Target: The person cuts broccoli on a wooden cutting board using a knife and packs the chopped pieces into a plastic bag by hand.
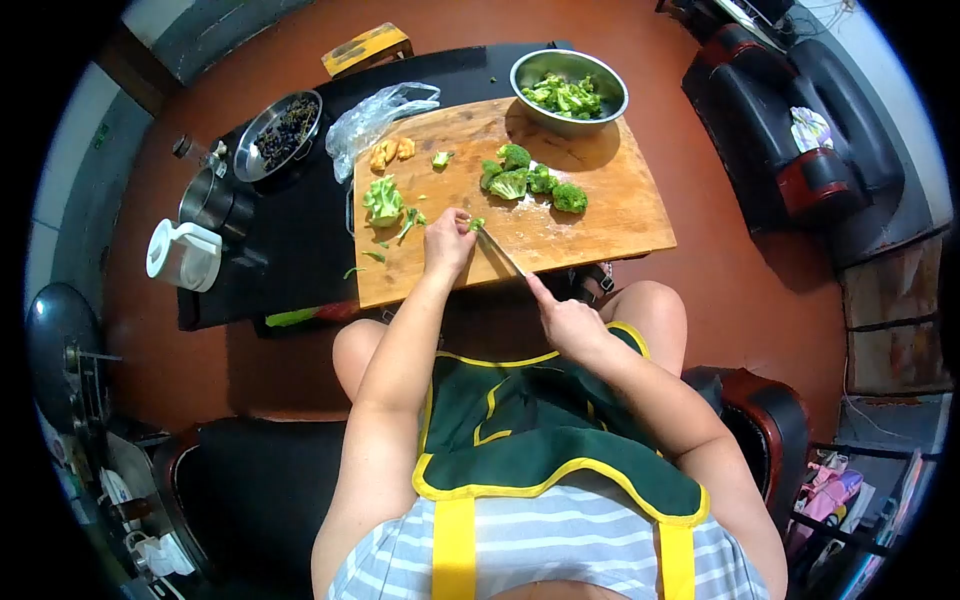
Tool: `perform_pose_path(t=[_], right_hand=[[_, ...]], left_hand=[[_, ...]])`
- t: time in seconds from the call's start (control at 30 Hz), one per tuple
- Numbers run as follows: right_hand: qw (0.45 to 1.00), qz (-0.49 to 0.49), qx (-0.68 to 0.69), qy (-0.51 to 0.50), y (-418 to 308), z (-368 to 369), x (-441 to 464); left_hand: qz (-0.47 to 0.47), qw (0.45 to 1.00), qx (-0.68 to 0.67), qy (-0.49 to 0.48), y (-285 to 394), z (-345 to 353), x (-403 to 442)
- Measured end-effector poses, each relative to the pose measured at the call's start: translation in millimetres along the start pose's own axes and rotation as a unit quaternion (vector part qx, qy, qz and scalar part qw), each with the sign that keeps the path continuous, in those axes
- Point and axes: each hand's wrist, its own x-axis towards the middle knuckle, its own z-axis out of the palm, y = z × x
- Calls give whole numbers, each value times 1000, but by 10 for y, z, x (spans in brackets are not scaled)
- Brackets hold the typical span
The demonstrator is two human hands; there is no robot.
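Note:
My left hand [449, 243] is closed on a small broccoli floret [476, 225] above the front part of the wooden cutting board [620, 205]. In my right hand [570, 325] is a knife [503, 252], its blade pointing to the floret and its tip close to my left fingers. The handle is mostly hidden in my grip. Beyond the knife lie several broccoli pieces [509, 184] in a cluster. A thick broccoli stalk [383, 203] stands left of my left hand, with green scraps around it. Ginger [391, 152] sits at the board's far left.
A metal bowl [618, 108] of cut broccoli stands on the board's far right corner. Left of the board are a plastic bag [362, 125], a metal dish of dark grapes [283, 135], a metal pot [206, 200] and a white pitcher [186, 256]. A wooden stool [368, 50] is behind the table.

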Motion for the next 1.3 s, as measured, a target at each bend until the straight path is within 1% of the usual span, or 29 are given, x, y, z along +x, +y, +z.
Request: perform_pose_path(t=[0.07, 0.1, 0.17, 0.23, 0.3, 0.33, 0.37, 0.4, 0.43, 0.47, 0.5, 0.53, 0.57, 0.63, 0.77, 0.8, 0.83, 0.87, 0.9, 0.93, 0.97, 1.0, 1.03, 1.07, 1.1, 1.13, 1.17, 1.23, 1.3], right_hand=[[1000, 0, -14, -4, -49, 53, 32], [1000, -7, 6, 25, -82, 32, 80], [999, 7, 24, 35, -1, 15, 42], [991, 16, 129, 27, 142, 2, 7], [954, -82, 266, 110, 463, 339, 261], [932, -107, 330, 109, 545, 422, 331], [905, -132, 392, 104, 623, 501, 398], [877, -75, 475, 7, 536, 216, 223], [831, -15, 548, -92, 468, 6, 98], [821, -4, 567, -66, 441, -34, 30], [809, -19, 583, -72, 524, -79, 25], [815, -11, 577, -51, 573, -116, 4], [819, -2, 572, -29, 602, -165, -27], [806, -19, 591, -1, 685, -195, -13], [812, -21, 580, 60, 846, -223, -13], [811, -17, 580, 74, 854, -222, -37], [810, -14, 580, 89, 884, -219, -59], [832, -5, 544, 112, 934, -193, -81], [822, -6, 561, 101, 939, -243, -146], [815, -16, 571, 99, 1006, -195, -153], [808, -25, 581, 97, 1070, -140, -156], [805, -25, 585, 97, 1103, -102, -154], [803, -23, 588, 94, 1126, -65, -159], [801, -21, 591, 91, 1155, -50, -156], [792, -23, 605, 76, 1163, -74, -154], [782, -24, 619, 61, 1146, -116, -164], [772, -24, 633, 48, 1138, -142, -171], [760, -29, 647, 56, 1129, -107, -127], [762, -27, 644, 66, 1162, -87, -126]], left_hand=[[-12, 1000, 10, -7, -41, 5, 9], [15, 1000, 19, 17, -10, -124, 100], [33, 999, -1, 33, -61, -9, 63], [17, 999, 4, 46, -72, 28, -46], [5, 999, 1, 50, -102, -12, -50], [-4, 999, -5, 41, -129, -59, -72], [-12, 999, -10, 35, -146, -116, -65], [26, 999, 36, 30, -128, -177, -65], [51, 998, 39, 23, -147, -188, -43], [74, 996, 42, 16, -164, -185, -9], [98, 994, 45, 9, -139, -196, 25], [92, 991, 91, -35, -96, -192, 88], [97, 990, 91, -40, -50, -159, 96], [111, 988, 92, -52, 132, -69, 107], [80, 983, 123, -108, 328, 72, 190], [71, 985, 123, -97, 451, 54, 173], [80, 984, 118, -104, 413, 104, 241], [89, 983, 114, -110, 293, 136, 327], [98, 982, 110, -116, 225, 146, 415], [82, 987, 99, -95, 378, 60, 466], [26, 990, 62, -126, 547, -54, 574], [67, 990, 8, -123, 408, -4, 867], [91, 990, 16, -102, 776, -143, 960], [119, 989, 74, -52, 944, -110, 1206], [136, 990, 21, -32, 1207, -112, 1361], [194, 981, 8, 22, 1446, -92, 1500], [212, 974, 66, 53, 1714, -101, 1571], [233, 963, 118, 74, 1941, 14, 1671], [226, 961, 151, 47, 1878, 103, 1720]])
